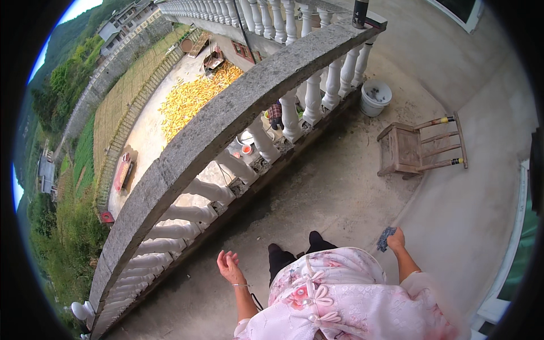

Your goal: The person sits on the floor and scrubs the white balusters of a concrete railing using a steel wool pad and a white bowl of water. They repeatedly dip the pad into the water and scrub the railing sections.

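Note:
My right hand [396, 240] grips a crumpled dark blue-grey cloth [385, 239], held out at my side near the plastered wall. My left hand [230, 267] hangs over the concrete floor with fingers apart and nothing in it, a thin bracelet at the wrist. Ahead on the right stands a small wooden chair [406, 146] with yellow and black wraps on its back posts. Farther along, a white plastic bucket [374, 107] with some dark bits inside sits against the balustrade.
A concrete handrail [204, 123] on white balusters [312, 97] runs along my left. Below lies a yard with spread corn cobs [195, 102], a bench [123, 174] and a partly hidden person [276, 114]. A plastered wall [471, 212] with a window [516, 255] bounds the right.

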A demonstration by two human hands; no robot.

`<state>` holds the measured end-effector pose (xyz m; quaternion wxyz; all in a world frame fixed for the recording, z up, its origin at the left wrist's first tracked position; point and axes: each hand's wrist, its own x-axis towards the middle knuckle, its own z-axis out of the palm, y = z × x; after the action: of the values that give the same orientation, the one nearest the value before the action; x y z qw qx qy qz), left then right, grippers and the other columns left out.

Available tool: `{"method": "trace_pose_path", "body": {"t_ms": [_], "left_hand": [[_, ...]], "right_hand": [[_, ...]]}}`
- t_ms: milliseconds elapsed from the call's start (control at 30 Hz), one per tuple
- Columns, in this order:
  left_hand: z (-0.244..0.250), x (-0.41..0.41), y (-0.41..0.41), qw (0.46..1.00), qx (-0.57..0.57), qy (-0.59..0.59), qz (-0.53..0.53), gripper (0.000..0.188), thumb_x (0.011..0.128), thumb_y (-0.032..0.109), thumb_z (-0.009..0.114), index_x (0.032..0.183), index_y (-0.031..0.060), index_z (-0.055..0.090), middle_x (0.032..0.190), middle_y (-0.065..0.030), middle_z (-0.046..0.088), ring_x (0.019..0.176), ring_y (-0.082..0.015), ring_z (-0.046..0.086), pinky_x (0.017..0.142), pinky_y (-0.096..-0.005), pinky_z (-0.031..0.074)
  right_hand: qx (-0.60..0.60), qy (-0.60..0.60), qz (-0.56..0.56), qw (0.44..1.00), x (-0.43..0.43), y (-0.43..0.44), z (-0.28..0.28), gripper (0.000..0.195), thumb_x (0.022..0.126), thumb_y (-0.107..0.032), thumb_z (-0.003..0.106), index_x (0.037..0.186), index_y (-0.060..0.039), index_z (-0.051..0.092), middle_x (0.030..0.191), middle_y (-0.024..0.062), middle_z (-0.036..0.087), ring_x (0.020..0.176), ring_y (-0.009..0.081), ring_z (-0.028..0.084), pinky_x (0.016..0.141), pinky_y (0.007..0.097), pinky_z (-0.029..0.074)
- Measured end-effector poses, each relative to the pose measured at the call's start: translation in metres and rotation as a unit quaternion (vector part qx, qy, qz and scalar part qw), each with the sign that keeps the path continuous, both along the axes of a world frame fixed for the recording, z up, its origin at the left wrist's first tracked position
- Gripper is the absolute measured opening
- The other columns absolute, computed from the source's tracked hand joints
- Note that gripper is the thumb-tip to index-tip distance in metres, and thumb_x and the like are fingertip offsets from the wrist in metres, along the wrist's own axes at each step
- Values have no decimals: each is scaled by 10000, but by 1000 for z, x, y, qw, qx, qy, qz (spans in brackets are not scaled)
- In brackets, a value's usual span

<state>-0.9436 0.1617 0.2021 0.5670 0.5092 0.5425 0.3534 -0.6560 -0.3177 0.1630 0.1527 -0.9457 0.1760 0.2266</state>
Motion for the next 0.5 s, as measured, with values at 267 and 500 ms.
{"method": "trace_pose_path", "body": {"t_ms": [267,500], "left_hand": [[-14,199,9,976,-27,-30,-214,264,953,118,522,1206,43,535,991,-80,650,821,-150,650,657,-235,492],[-31,348,20,942,-64,-19,-329,308,947,171,546,1228,49,517,1025,-84,645,833,-156,650,676,-244,495]], "right_hand": [[192,-116,-124,967,1,-44,-21,334,682,-75,685,971,45,570,884,168,648,825,263,637,757,341,501],[111,-56,-246,961,15,-44,-27,431,679,-202,707,1002,53,576,983,254,635,951,393,617,836,428,485]]}}
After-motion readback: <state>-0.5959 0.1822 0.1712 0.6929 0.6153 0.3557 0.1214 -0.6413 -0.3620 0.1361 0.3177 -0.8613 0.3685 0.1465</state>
